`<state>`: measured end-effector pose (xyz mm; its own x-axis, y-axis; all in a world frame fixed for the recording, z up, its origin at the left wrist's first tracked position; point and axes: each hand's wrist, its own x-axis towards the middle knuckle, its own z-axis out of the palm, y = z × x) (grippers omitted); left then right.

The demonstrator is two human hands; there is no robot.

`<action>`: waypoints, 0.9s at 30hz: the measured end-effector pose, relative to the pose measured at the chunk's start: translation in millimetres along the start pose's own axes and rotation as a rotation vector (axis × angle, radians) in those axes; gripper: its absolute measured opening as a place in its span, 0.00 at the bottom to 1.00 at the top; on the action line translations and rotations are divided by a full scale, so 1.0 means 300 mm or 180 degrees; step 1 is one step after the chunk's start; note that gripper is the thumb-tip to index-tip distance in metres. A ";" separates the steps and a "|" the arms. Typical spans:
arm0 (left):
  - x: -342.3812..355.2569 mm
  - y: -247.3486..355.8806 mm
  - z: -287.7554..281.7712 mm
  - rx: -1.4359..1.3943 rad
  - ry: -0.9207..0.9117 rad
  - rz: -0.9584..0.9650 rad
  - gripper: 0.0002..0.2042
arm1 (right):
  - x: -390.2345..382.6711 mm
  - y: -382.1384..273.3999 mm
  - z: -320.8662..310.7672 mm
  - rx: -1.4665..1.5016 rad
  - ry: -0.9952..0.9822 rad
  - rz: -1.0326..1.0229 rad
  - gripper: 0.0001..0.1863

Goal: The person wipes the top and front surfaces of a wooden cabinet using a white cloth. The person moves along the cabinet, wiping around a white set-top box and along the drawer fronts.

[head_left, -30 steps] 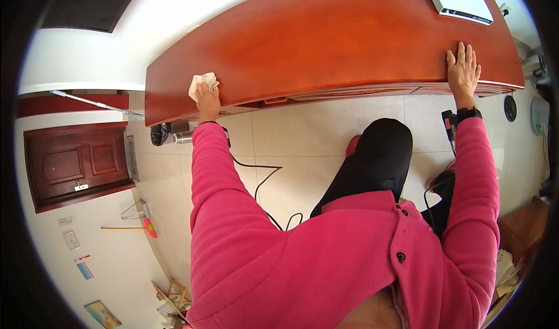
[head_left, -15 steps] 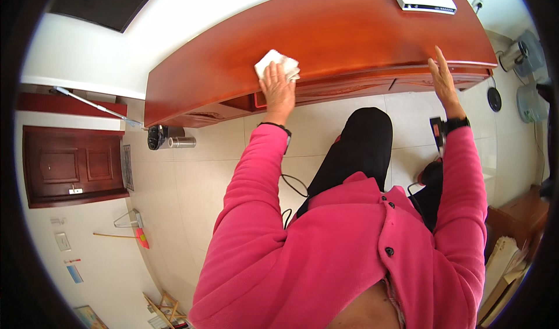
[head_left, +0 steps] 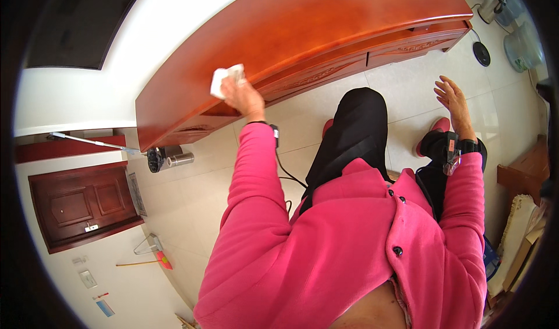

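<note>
My left hand (head_left: 247, 101) grips a folded white cloth (head_left: 219, 83) against the top of a long reddish-brown wooden cabinet (head_left: 303, 17), near its front edge toward the left. The fingers are bent over the cloth and partly hide it. Off to the right, my right hand (head_left: 456, 106) hangs in the air over the floor, apart from the cabinet. Its fingers are loosely spread and hold nothing. Both wrists wear dark bands below pink sleeves.
Left of the cabinet, a steel flask (head_left: 180, 159) lies beside a black bag (head_left: 155, 159) on the tiled floor. A kettle (head_left: 492, 6), its round black base (head_left: 481, 54) and a large water bottle (head_left: 524, 46) stand at the far right. A dark screen (head_left: 81, 26) hangs upper left.
My left hand has slid left along the cabinet top with the cloth. My right hand has drawn down and away from the cabinet's front edge. The whole view has shifted and tilted.
</note>
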<state>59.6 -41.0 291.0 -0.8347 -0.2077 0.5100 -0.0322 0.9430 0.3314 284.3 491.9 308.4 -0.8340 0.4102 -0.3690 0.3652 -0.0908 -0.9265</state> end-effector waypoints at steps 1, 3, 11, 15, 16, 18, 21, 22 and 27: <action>0.029 -0.066 -0.020 -0.0641 0.0114 -0.0288 0.18 | -0.006 -0.010 0.005 0.0021 -0.0044 0.0111 0.28; 0.084 -0.175 -0.046 -0.0914 0.0484 -0.0555 0.17 | -0.021 -0.030 0.018 0.0041 -0.0269 0.0180 0.28; 0.131 -0.450 0.076 -0.2104 -0.0245 -0.2663 0.17 | -0.035 -0.072 0.069 0.0056 -0.0470 0.0006 0.28; 0.098 -0.523 0.074 0.0362 -0.0908 0.0268 0.18 | -0.042 -0.093 0.077 -0.0022 -0.0545 -0.0041 0.27; 0.104 -0.516 0.087 0.0444 -0.0990 0.0198 0.20 | -0.042 -0.098 0.081 -0.0121 -0.0505 -0.0040 0.27; 0.124 -0.479 0.132 -0.1999 -0.0768 -0.1513 0.23 | -0.040 -0.111 0.086 -0.0187 -0.0441 0.0063 0.27; 0.134 -0.419 0.189 -0.3574 -0.0479 -0.2959 0.25 | -0.040 -0.116 0.083 -0.0135 -0.0508 0.0005 0.26; 0.131 -0.401 0.191 -0.3046 -0.0832 -0.2599 0.24 | -0.041 -0.117 0.080 -0.0115 -0.0512 -0.0019 0.26; 0.116 -0.267 0.180 -0.0665 -0.2113 -0.0968 0.22 | -0.044 -0.129 0.071 0.0029 -0.0617 -0.0165 0.25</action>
<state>3.4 -109.6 239.3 -0.9634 -0.1882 -0.1907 -0.2641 0.7866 0.5582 272.5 470.8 347.5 -0.9160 0.2321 -0.3273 0.3167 -0.0828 -0.9449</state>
